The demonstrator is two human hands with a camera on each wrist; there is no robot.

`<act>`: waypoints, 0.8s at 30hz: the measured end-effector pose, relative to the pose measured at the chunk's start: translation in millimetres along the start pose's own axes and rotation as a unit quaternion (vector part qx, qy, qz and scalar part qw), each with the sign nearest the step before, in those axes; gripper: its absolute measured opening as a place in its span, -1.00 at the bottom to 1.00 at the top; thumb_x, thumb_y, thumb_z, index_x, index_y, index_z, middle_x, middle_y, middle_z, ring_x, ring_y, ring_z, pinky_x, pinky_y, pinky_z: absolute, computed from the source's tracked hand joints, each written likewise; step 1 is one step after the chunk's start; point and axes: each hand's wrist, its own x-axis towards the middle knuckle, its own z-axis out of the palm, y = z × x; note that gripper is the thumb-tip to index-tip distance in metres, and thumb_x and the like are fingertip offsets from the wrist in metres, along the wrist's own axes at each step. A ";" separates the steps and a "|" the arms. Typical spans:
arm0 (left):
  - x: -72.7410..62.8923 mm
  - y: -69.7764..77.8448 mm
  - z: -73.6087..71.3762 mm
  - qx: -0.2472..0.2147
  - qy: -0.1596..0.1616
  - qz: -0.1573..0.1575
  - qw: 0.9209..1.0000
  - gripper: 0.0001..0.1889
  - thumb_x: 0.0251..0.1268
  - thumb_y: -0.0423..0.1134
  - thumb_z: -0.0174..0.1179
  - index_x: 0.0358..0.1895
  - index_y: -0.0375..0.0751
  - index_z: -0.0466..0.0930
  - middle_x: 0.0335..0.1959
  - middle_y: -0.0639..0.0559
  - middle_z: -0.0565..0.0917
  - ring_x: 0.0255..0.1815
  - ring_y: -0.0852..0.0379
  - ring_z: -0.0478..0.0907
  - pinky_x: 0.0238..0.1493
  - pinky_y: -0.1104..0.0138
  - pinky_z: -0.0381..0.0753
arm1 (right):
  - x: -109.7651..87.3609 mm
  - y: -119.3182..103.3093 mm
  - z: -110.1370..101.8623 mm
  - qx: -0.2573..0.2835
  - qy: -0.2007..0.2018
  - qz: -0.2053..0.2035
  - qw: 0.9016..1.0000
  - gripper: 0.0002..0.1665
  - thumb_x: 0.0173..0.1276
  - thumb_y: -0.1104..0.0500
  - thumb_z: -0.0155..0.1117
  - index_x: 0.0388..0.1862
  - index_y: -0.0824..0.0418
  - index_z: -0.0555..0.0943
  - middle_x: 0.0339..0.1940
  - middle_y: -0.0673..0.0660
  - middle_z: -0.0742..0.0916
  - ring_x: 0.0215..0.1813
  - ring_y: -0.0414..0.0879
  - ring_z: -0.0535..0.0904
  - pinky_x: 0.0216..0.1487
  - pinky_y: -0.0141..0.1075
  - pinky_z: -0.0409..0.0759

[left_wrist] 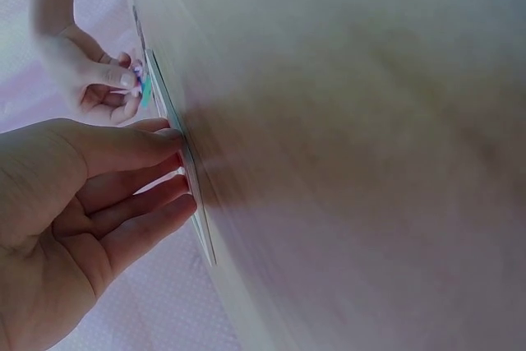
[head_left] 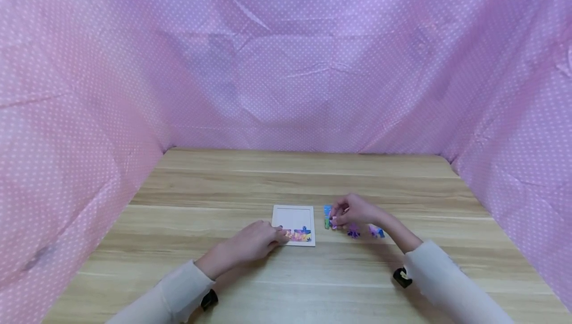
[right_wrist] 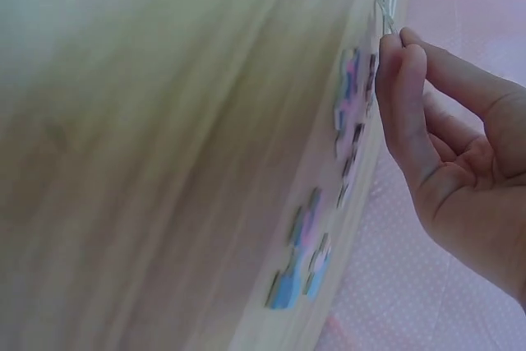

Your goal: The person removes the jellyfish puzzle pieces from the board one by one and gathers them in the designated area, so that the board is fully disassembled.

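Note:
A white square puzzle tray (head_left: 293, 206) lies on the table, with joined colourful puzzle pieces (head_left: 300, 235) along its near side. My left hand (head_left: 256, 241) rests its fingertips on the tray's near left corner, touching the pieces there. In the left wrist view, the left thumb and fingers (left_wrist: 152, 223) meet the tray's thin edge. Just right of the tray, my right hand (head_left: 355, 209) pinches a puzzle piece (right_wrist: 385, 16) between thumb and fingertips. The left wrist view shows this piece's green and purple colours; its picture is mostly hidden by the fingers.
Several loose puzzle pieces lie on the wooden table (head_left: 214, 185) right of the tray: blue and green ones (head_left: 327, 209), a purple one (head_left: 353, 231) and a blue-purple group (head_left: 376, 231) under the right forearm. Pink dotted cloth (head_left: 286, 90) hangs around the back and sides.

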 end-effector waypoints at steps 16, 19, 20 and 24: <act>-0.6 0.8 0.5 0.007 0.000 0.001 1.000 -0.85 0.39 -0.40 0.26 -0.17 -0.11 0.80 -0.38 0.09 0.75 -0.59 0.38 0.35 -0.46 0.53 0.39 | -3.8 6.8 3.5 -0.053 0.012 -0.031 0.998 -0.86 0.19 0.34 0.51 -0.32 0.31 0.68 -0.46 0.02 0.67 -0.40 -0.15 0.55 -0.38 -0.41 0.55; -0.5 1.2 0.9 0.019 0.000 0.001 1.000 -0.85 0.38 -0.39 0.27 -0.15 -0.09 0.81 -0.33 0.07 0.77 -0.54 0.36 0.51 -0.45 0.51 0.46 | -3.1 6.5 2.9 -0.057 0.007 -0.036 0.998 -0.86 0.19 0.34 0.51 -0.31 0.31 0.68 -0.45 0.02 0.68 -0.39 -0.13 0.57 -0.35 -0.40 0.57; -0.6 1.3 0.8 0.021 0.001 0.002 1.000 -0.84 0.37 -0.39 0.28 -0.15 -0.10 0.81 -0.32 0.06 0.77 -0.52 0.33 0.55 -0.45 0.49 0.48 | -2.8 6.4 2.8 -0.059 0.006 -0.037 0.998 -0.85 0.18 0.33 0.51 -0.31 0.30 0.69 -0.45 0.02 0.69 -0.38 -0.13 0.58 -0.35 -0.40 0.58; -1.0 1.0 1.0 0.016 0.000 -0.001 1.000 -0.84 0.36 -0.39 0.28 -0.14 -0.10 0.81 -0.29 0.05 0.78 -0.45 0.31 0.62 -0.41 0.48 0.52 | -2.2 6.1 3.3 -0.066 0.005 -0.038 0.997 -0.84 0.16 0.33 0.53 -0.32 0.29 0.69 -0.45 0.01 0.69 -0.38 -0.13 0.59 -0.34 -0.39 0.59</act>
